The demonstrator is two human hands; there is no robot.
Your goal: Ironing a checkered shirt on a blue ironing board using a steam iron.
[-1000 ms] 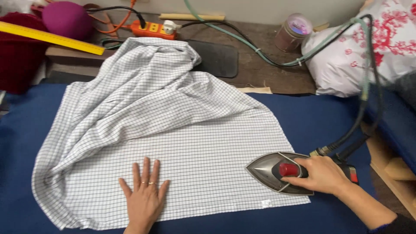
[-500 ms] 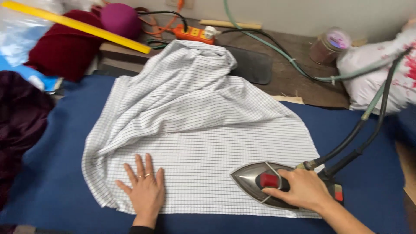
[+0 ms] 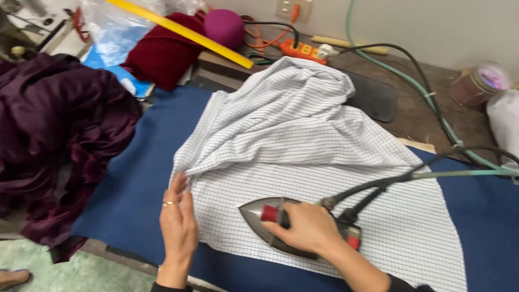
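Note:
A white checked cloth [image 3: 303, 140] lies spread over the blue ironing surface [image 3: 135, 184], bunched up at its far end. My right hand [image 3: 303, 227] grips the red handle of a grey steam iron [image 3: 259, 213] that rests flat on the near part of the cloth, nose pointing left. My left hand [image 3: 177, 221] is at the cloth's left edge, fingers pinching the fabric where a fold starts. A black cord and a green hose [image 3: 432, 176] run from the iron's back toward the right.
A heap of dark purple velvet [image 3: 54, 140] lies at the left. Behind the cloth are a red fabric bundle [image 3: 162, 51], a yellow ruler [image 3: 184, 32], an orange power strip [image 3: 300, 51], a black pad [image 3: 373, 97] and a jar [image 3: 478, 84].
The iron has slid left across the cloth under my right hand. My left hand has gone from lying flat on the fabric to pinching its left edge. The view has shifted left.

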